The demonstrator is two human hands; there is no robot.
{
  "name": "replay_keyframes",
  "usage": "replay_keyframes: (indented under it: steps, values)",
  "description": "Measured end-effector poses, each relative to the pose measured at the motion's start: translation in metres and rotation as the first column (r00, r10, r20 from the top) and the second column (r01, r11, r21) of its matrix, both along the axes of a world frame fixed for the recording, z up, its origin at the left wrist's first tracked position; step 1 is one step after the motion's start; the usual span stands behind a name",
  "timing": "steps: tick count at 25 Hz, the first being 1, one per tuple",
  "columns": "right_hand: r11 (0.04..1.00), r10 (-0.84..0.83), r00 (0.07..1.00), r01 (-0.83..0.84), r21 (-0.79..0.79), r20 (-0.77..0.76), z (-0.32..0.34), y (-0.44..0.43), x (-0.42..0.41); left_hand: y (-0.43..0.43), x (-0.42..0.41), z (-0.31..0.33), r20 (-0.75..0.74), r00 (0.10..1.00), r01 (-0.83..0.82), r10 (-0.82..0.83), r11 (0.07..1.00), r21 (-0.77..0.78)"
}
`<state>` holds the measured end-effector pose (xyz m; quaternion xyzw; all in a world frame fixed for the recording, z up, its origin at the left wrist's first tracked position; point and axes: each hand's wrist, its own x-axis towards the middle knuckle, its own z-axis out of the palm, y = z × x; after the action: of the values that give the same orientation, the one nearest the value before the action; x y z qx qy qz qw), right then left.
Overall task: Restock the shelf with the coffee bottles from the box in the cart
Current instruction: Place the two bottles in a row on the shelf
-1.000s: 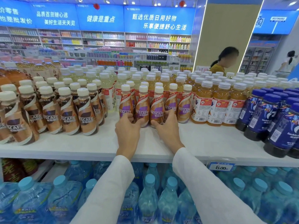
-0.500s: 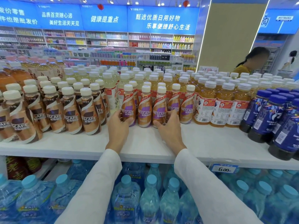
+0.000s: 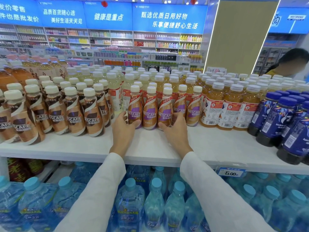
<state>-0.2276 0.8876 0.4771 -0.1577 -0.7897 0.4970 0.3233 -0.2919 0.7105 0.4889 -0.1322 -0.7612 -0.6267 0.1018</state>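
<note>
Fingertips vanish behind coffee bottles (image 3: 150, 113); my left hand (image 3: 123, 129) and right hand (image 3: 175, 129) each clasp one; open shelf (image 3: 150, 146) front between wrists.

Coffee bottles (image 3: 150, 113) glossy plastic; shelf (image 3: 150, 144) matt white.

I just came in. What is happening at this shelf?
A person in white sleeves handles the purple-label coffee bottles on the white shelf. The left hand grips the leftmost bottle of the front row, and the right hand grips the third bottle. They stand upright between brown-label coffee bottles and amber drink bottles. No cart or box is in view.
</note>
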Motion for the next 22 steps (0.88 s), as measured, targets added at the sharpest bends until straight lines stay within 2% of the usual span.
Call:
replay_keyframes:
  steps: [4,6,9,12,15,19,22]
  values:
    - [0.999,0.022,1.000,-0.022,-0.030,0.009,0.004,-0.002,0.012,-0.008,0.013,0.000,0.014,0.998,-0.060,0.061,0.994,-0.088]
    - [1.000,0.024,1.000,-0.024,0.001,0.018,0.006,-0.007,0.030,-0.015,0.026,-0.002,0.008,0.996,-0.087,0.088,0.988,-0.127]
    - [0.997,0.066,0.998,-0.065,-0.051,0.011,0.007,-0.016,0.069,-0.029,0.056,-0.005,-0.028,0.990,-0.142,0.139,0.972,-0.189]
    - [0.994,0.102,0.995,-0.102,-0.041,-0.013,-0.001,-0.028,0.112,-0.051,0.101,-0.014,-0.062,0.981,-0.189,0.183,0.973,-0.132]
    - [0.971,0.218,0.972,-0.225,-0.079,-0.084,-0.024,-0.049,0.154,-0.081,0.157,-0.041,-0.057,0.971,-0.237,0.234,0.970,-0.058]
    - [0.920,0.307,0.947,-0.321,-0.227,-0.095,-0.072,-0.092,0.192,-0.131,0.229,-0.093,0.057,0.936,-0.347,0.347,0.938,-0.004]
    - [0.894,0.356,0.934,-0.353,-0.276,-0.040,-0.118,-0.134,0.212,-0.180,0.276,-0.135,0.199,0.856,-0.485,0.478,0.874,-0.013]
